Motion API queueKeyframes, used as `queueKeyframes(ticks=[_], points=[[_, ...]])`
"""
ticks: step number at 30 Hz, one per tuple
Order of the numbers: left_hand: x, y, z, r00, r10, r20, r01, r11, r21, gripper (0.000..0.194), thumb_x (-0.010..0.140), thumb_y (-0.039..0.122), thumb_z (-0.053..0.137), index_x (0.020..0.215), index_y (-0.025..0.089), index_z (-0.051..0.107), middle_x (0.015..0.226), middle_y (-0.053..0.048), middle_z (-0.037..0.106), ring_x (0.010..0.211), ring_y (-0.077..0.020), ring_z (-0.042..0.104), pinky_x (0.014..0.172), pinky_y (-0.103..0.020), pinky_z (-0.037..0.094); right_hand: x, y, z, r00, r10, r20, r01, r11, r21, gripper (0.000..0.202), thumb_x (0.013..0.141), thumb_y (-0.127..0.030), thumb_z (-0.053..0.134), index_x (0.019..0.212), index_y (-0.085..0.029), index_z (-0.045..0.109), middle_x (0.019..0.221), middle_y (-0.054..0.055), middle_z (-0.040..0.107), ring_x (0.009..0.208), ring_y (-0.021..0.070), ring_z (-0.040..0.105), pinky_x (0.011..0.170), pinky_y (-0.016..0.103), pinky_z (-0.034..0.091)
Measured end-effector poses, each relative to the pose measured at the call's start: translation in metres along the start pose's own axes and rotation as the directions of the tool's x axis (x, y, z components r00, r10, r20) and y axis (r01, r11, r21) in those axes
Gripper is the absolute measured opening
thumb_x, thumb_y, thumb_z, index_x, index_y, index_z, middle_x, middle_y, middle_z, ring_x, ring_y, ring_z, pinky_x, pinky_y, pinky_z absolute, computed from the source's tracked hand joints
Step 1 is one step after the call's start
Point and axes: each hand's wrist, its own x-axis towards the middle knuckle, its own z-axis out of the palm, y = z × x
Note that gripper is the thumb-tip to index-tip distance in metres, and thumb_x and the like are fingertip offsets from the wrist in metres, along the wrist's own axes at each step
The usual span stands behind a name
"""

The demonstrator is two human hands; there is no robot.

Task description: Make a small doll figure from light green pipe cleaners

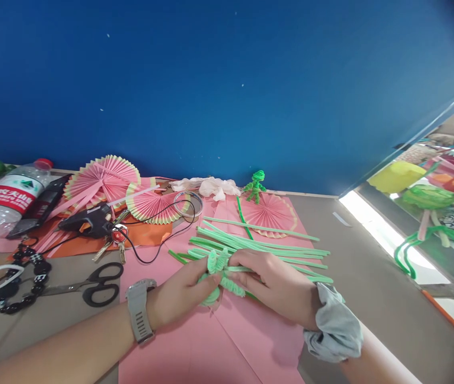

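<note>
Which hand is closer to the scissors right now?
Left. The left hand is to the right of the scissors, not touching them; the right hand is farther off, on the left hand's far side.

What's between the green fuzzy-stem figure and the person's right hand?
In the head view: part of a pink pleated paper fan, then several pale-green fuzzy stems, with a dark-green fuzzy stem slightly left.

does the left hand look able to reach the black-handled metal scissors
Probably yes: the scissors lie uncovered at the handle end, though the left hand would likely first release the pale green fuzzy piece.
</note>
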Motion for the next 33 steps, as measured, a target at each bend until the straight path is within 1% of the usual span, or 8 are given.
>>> queueKeyframes(ticks=[4,7,12,17,21,24,30,33], points=[[-0.001,0.002,0.000,1.000,0.007,0.027,-0.008,0.998,0.060,0.023,0.089,0.034,0.034,0.084,0.018,0.050,0.071,0.001,0.046,0.063,-0.0122,0.038,0.060,-0.023,0.035,-0.001,0.000,0.007,1.000,0.000,-0.001,0.000,0.999,-0.045,0.019,0.090,-0.020,0.033,0.079,-0.019,0.049,0.072,0.000,0.054,0.063,0.0129,0.049,0.057,0.025,0.037],[-0.001,0.001,0.000,1.000,-0.001,0.027,-0.003,0.993,0.120,0.022,0.090,0.032,0.033,0.083,0.019,0.049,0.070,0.002,0.045,0.062,-0.0120,0.037,0.060,-0.023,0.034,-0.001,-0.002,0.015,1.000,0.007,-0.027,-0.011,0.990,-0.138,0.020,0.090,-0.018,0.029,0.075,-0.019,0.043,0.070,0.001,0.051,0.056,0.0133,0.045,0.052,0.028,0.035],[-0.001,-0.002,0.001,1.000,-0.002,0.028,-0.003,0.987,0.161,0.021,0.091,0.029,0.029,0.082,0.020,0.046,0.067,0.003,0.048,0.060,-0.0119,0.039,0.059,-0.023,0.035,0.000,-0.004,0.026,0.999,0.028,-0.046,-0.041,0.948,-0.316,0.012,0.085,-0.013,0.032,0.079,-0.019,0.041,0.072,0.002,0.050,0.052,0.0138,0.042,0.047,0.029,0.029],[0.000,-0.002,0.003,0.999,0.038,0.006,-0.038,0.978,0.206,0.018,0.090,0.025,0.031,0.082,0.020,0.046,0.069,0.002,0.047,0.061,-0.0118,0.039,0.061,-0.023,0.035,-0.001,-0.001,0.026,0.999,0.029,-0.027,-0.036,0.955,-0.293,0.012,0.085,-0.013,0.032,0.077,-0.020,0.038,0.066,0.000,0.046,0.049,0.0120,0.040,0.046,0.027,0.026],[-0.001,0.000,0.004,0.999,0.025,0.024,-0.028,0.990,0.135,0.019,0.091,0.027,0.029,0.084,0.019,0.046,0.067,0.002,0.048,0.059,-0.0117,0.040,0.058,-0.023,0.036,-0.003,0.001,0.021,1.000,-0.008,-0.010,0.006,0.973,-0.230,0.013,0.082,-0.009,0.034,0.078,-0.020,0.039,0.061,-0.002,0.044,0.046,0.0113,0.038,0.045,0.027,0.026],[-0.001,0.000,0.003,1.000,0.005,0.029,-0.008,0.994,0.112,0.022,0.091,0.029,0.028,0.085,0.019,0.047,0.066,0.002,0.048,0.058,-0.0117,0.042,0.056,-0.023,0.037,-0.003,0.002,0.018,1.000,-0.009,0.000,0.009,0.973,-0.232,0.014,0.080,-0.007,0.035,0.079,-0.019,0.041,0.059,-0.002,0.044,0.045,0.0117,0.039,0.044,0.027,0.024],[-0.001,0.001,0.001,0.998,-0.003,0.059,-0.008,0.980,0.198,0.021,0.092,0.026,0.027,0.087,0.018,0.046,0.070,0.002,0.046,0.061,-0.0114,0.040,0.059,-0.024,0.038,-0.002,0.006,0.023,0.999,0.018,0.039,-0.004,0.946,-0.323,0.011,0.083,-0.009,0.036,0.083,-0.019,0.041,0.074,0.000,0.055,0.054,0.0133,0.050,0.045,0.025,0.026],[-0.001,0.003,0.001,0.996,-0.004,0.084,-0.015,0.973,0.231,0.019,0.091,0.023,0.027,0.085,0.019,0.044,0.073,0.002,0.046,0.063,-0.0115,0.040,0.061,-0.025,0.037,-0.001,0.008,0.025,0.997,0.040,0.061,-0.016,0.935,-0.355,0.009,0.084,-0.012,0.036,0.083,-0.019,0.042,0.075,0.000,0.056,0.053,0.0128,0.051,0.045,0.024,0.025]])
